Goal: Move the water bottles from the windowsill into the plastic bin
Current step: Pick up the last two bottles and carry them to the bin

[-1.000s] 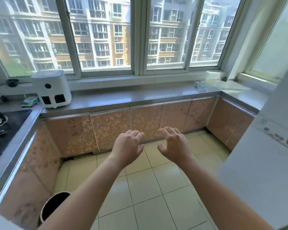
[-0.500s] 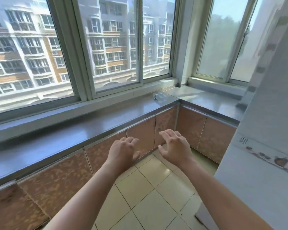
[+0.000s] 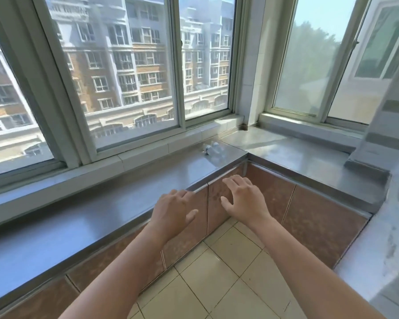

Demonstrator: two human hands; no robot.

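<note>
Clear water bottles [image 3: 213, 150] lie on their sides on the steel windowsill counter [image 3: 129, 196], close to its inner corner under the window. My left hand [image 3: 172, 211] hovers palm down over the counter's front edge, fingers apart, holding nothing. My right hand [image 3: 243, 199] hangs beside it in front of the cabinet doors, fingers spread and empty. Both hands are well short of the bottles. No plastic bin is in view.
The counter turns the corner and runs along the right window [image 3: 309, 155]. Brown cabinet doors [image 3: 309, 217] stand under it. A white marbled surface [image 3: 382, 249] blocks the right side. Beige floor tiles [image 3: 217, 279] lie below my arms.
The view has swung right and closer to the counter corner; the white appliance and stove have left the frame. The bottles look nearer and both hands have risen toward the counter edge.
</note>
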